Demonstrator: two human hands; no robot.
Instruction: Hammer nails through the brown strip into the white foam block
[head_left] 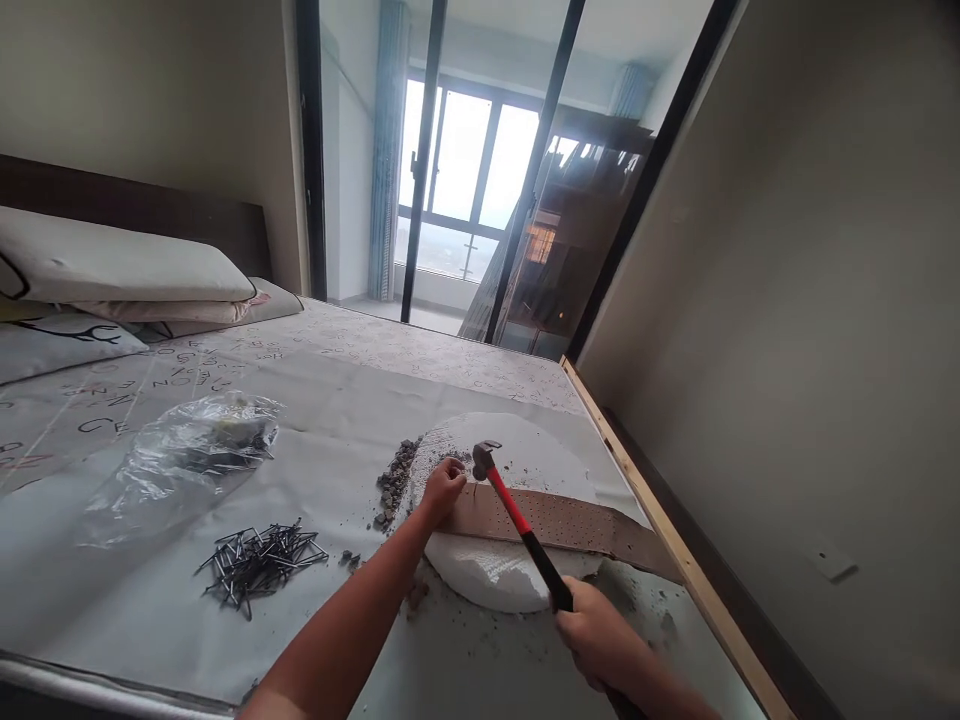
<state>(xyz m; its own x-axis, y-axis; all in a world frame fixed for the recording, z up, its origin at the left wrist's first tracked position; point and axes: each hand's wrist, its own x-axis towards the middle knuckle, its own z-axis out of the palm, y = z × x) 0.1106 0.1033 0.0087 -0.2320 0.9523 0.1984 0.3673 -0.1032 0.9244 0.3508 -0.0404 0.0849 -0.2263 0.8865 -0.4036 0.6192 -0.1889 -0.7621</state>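
My right hand (596, 635) grips the black end of a hammer (517, 520) with a red and black handle. Its steel head hovers just right of my left hand (442, 487). My left hand pinches a small nail upright at the left end of a brown perforated strip (570, 522). The strip lies across a white round foam disc (517, 455) on the bed's plastic sheet (322, 460). The nail itself is too small to see clearly.
A heap of dark nails (259, 560) lies to the left, with a crumpled clear plastic bag (184, 455) behind it. Grey rubble bits (394, 480) sit by the disc. Pillows (112, 265) are at the headboard. A wooden rail (667, 520) and the wall bound the right side.
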